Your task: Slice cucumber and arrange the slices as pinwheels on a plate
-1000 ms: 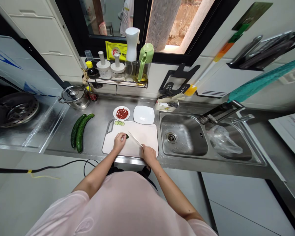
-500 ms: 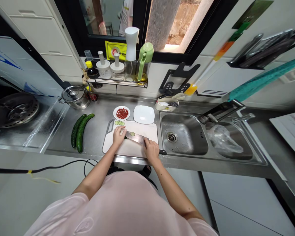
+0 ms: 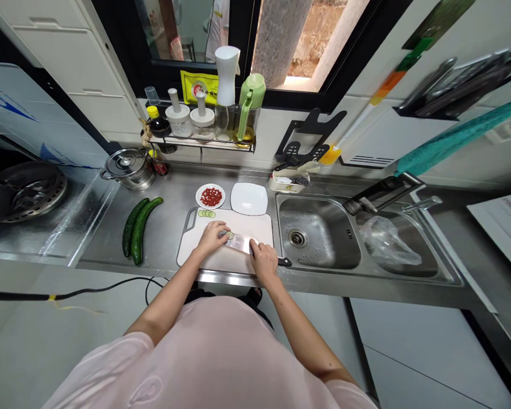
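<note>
A white cutting board lies on the steel counter. Over it, my right hand grips a kitchen knife with a wide blade and black handle. A round cucumber slice shows against the blade's left part. My left hand is closed with its fingertips at that slice; what lies under the fingers is hidden. More cucumber slices overlap in a row at the board's upper left. Two whole cucumbers rest on the counter to the left.
Behind the board stand a plate of chopped red pieces and a white square plate. A double sink is on the right, with a plastic bag in it. At the left are a lidded pot and a stove.
My left hand has moved right along the blade, its fingers now at the cucumber slice. The knife and my right hand have shifted very slightly to the right.
</note>
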The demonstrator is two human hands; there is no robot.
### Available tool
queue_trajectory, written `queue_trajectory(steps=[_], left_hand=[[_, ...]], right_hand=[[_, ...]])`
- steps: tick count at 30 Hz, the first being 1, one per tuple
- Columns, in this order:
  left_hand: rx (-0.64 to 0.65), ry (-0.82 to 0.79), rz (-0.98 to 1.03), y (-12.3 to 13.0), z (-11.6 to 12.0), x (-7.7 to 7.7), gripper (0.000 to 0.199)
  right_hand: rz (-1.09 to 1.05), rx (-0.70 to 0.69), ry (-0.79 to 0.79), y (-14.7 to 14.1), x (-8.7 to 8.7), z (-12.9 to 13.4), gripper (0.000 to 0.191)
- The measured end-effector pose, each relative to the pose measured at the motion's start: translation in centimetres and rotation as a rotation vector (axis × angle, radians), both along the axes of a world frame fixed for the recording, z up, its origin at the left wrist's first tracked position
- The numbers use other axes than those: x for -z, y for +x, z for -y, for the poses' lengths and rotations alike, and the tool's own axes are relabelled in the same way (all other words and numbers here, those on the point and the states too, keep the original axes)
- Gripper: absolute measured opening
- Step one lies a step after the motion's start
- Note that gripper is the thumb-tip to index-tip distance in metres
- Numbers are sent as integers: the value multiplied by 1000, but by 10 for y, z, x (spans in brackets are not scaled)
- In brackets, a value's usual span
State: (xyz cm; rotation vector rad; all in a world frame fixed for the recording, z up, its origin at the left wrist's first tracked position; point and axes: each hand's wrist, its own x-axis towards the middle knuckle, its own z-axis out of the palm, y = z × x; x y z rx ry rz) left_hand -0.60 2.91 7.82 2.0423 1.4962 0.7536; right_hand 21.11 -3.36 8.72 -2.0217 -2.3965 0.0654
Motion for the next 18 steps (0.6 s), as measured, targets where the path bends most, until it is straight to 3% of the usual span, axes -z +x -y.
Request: queue_trajectory(steps=[4,11,18], left_hand=[[-112,-15,104,2,-1,4,13],[-568,-201,351,-17,-18,32,18],[-631,-224,239,-22,-46,54,19]], right_hand=[[9,19,-24,3,2,0,41],[12,89,-45,16,7,1,41],[7,129,-96,21,7,3,43]])
